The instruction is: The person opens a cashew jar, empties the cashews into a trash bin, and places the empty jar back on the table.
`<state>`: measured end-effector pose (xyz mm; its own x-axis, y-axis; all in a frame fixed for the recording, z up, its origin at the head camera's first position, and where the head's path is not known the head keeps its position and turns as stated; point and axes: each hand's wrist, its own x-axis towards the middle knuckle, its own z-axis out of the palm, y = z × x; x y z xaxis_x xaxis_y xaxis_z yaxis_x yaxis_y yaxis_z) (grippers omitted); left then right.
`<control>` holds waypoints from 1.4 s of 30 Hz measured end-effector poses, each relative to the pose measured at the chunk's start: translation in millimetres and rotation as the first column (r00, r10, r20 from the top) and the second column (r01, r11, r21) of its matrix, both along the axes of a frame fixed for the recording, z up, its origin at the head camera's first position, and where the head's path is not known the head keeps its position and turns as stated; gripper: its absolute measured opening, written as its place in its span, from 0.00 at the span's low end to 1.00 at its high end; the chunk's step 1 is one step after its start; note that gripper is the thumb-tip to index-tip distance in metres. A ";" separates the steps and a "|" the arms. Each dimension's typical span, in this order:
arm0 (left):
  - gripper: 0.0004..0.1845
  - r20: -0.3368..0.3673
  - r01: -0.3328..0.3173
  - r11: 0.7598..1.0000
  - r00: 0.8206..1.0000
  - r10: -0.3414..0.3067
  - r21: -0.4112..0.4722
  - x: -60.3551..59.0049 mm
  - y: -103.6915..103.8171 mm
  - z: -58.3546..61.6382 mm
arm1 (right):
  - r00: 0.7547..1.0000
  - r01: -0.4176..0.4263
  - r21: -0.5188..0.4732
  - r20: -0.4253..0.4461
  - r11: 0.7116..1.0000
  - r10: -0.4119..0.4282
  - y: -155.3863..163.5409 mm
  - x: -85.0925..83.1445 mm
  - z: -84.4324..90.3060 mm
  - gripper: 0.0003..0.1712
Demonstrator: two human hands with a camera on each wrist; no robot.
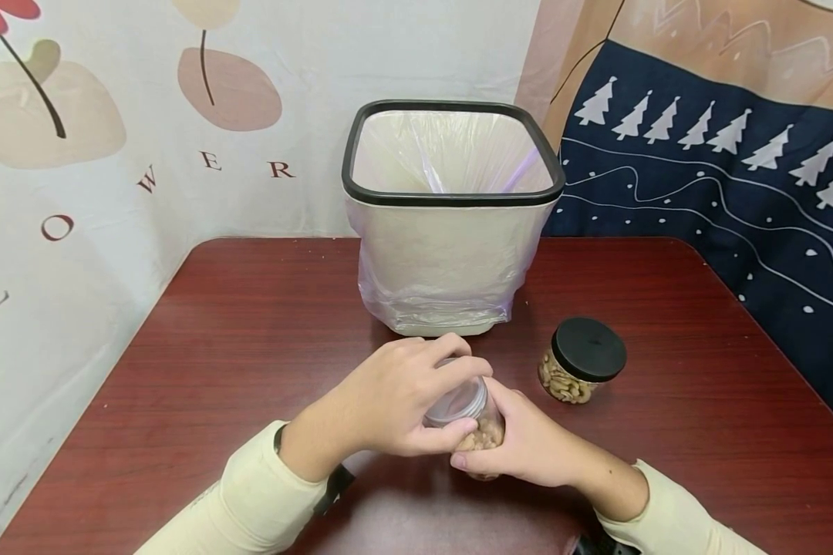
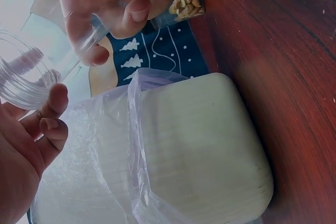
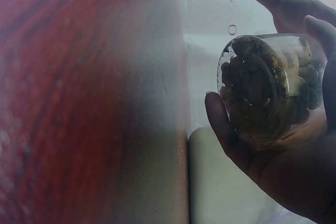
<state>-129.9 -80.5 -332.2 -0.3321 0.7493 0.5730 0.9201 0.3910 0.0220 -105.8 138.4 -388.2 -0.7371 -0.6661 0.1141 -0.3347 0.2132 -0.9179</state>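
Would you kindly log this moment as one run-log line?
left hand: grips clear jar's mouth | right hand: holds clear jar of nuts | black-lidded jar: standing on table | lined bin: behind

The head view looks forward and down from above the near edge of the table (image 1: 250, 324), facing the lined bin (image 1: 451, 231) at the far side. The left wrist view sits low and very near the bin (image 2: 210, 150), rolled sideways, looking along its wall. The right wrist view, also rolled, looks from close across the tabletop (image 3: 79, 103) toward the bin (image 3: 220, 182). All three share the bin and table.
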 end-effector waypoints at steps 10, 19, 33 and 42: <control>0.22 0.030 -0.007 1.000 1.000 0.007 0.011 -0.2 -0.6 -1.1 | 1.000 0.008 -0.017 0.012 1.000 -0.008 -1.2 0.1 -0.5 0.31; 0.24 0.046 -0.017 1.000 0.999 0.018 -0.006 0.2 -0.7 -1.2 | 1.000 -0.003 -0.013 0.027 1.000 0.003 -0.3 0.2 -0.7 0.30; 0.23 0.033 -0.015 1.000 0.999 0.015 -0.002 0.7 0.7 -2.3 | 0.999 0.014 -0.007 0.052 1.000 -0.014 -1.3 2.2 0.5 0.29; 0.22 -0.004 -0.043 0.999 0.999 0.043 0.016 2.1 4.4 -2.4 | 0.992 0.085 0.040 -0.096 0.996 -0.081 -3.2 3.8 0.0 0.31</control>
